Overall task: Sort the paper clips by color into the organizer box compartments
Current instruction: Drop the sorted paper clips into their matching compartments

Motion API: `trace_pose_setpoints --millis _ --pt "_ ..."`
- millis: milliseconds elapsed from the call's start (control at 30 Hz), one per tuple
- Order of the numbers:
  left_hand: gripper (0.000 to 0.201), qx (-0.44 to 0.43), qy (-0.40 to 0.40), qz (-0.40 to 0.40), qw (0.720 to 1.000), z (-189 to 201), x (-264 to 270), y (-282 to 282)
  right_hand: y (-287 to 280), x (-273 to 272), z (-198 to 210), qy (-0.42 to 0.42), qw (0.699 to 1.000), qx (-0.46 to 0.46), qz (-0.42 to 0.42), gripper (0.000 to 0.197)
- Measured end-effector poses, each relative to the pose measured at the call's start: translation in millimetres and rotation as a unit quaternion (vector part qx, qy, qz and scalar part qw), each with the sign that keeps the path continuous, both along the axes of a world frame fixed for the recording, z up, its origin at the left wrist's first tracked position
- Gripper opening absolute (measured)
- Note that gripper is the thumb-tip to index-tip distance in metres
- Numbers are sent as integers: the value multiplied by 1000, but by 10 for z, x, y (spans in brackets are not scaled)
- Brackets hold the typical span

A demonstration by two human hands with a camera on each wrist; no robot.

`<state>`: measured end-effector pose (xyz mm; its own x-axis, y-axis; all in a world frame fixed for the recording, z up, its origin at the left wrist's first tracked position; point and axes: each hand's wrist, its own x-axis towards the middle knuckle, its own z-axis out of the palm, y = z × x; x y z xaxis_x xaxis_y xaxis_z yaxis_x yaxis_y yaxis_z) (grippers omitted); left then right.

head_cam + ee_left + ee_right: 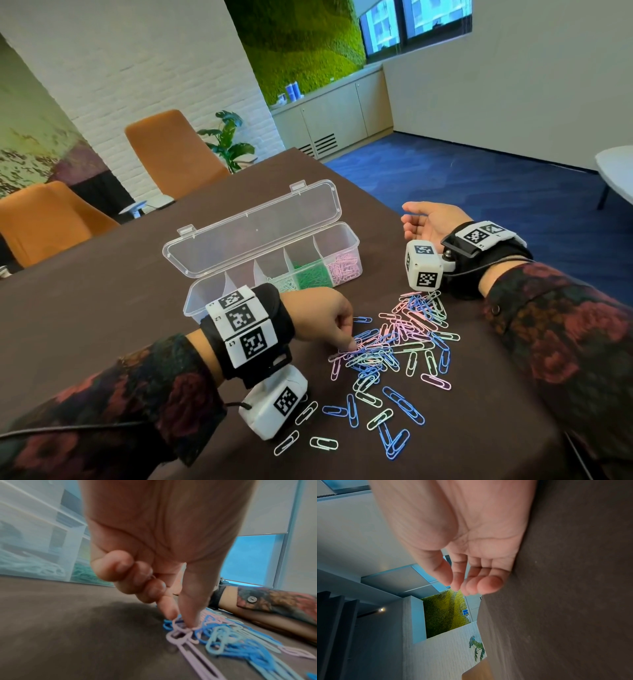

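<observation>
A clear organizer box (355,241) stands with its lid (253,236) open. Its right compartments hold pink clips (344,267), green clips (313,275) and pale clips (286,284). A mixed pile of blue, pink and mint paper clips (411,329) lies on the brown table in front of it. My left hand (351,346) reaches into the pile's left edge. Its thumb and index finger pinch a pink clip (178,635), and the other fingers are curled. My right hand (424,222) rests on its side right of the box, palm up, fingers (489,585) loosely bent and holding nothing.
Stray clips (323,443) lie near the table's front edge, by my left wrist camera. The table's right edge (394,205) drops to blue carpet. Two orange chairs (171,150) stand behind the table at the left. The box wall (34,540) is just left of my left hand.
</observation>
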<state>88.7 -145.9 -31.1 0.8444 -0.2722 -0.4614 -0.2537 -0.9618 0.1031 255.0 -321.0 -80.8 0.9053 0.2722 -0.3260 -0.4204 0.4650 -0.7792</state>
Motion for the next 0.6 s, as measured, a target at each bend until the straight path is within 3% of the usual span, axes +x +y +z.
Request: trace_pose_setpoints --millis 267,433,600 --pt "16 -112 36 32 993 3 -10 129 -1 -10 1 3 1000 3 3 13" --pt "9 -262 87 108 955 -2 -35 257 -2 -2 -4 -2 1000 10 2 13" --pt "8 -339 85 126 928 -47 -76 306 -1 4 -6 -8 1000 13 -4 11"
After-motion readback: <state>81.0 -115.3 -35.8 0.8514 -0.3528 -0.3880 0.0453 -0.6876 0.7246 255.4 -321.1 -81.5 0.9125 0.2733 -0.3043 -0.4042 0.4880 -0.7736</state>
